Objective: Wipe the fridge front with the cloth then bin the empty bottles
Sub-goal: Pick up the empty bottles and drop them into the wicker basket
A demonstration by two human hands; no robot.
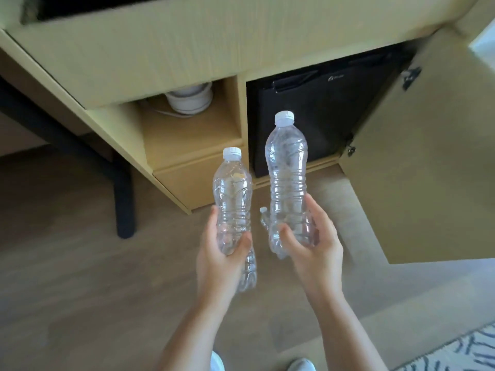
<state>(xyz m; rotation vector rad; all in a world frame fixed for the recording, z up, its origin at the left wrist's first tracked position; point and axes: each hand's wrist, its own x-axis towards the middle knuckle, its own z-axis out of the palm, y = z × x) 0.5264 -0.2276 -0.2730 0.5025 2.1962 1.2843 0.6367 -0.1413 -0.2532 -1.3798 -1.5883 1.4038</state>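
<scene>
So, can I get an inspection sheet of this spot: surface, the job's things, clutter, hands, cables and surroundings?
Surface: pale wood-look floor.
Job's things: small black fridge in the pale wooden cabinet; clear ribbed plastic bottles with white caps, left bottle and right bottle, both upright; crumpled bottle below the left hand; part-hidden bottle beside the right bottle; no cloth or bin seen.
Clutter: round white kettle on the open shelf.
Hands: left hand grips the left bottle; right hand grips the right bottle.
Cables: white cord beside the kettle.
Surroundings: open cabinet door, black desk leg, patterned rug.
</scene>
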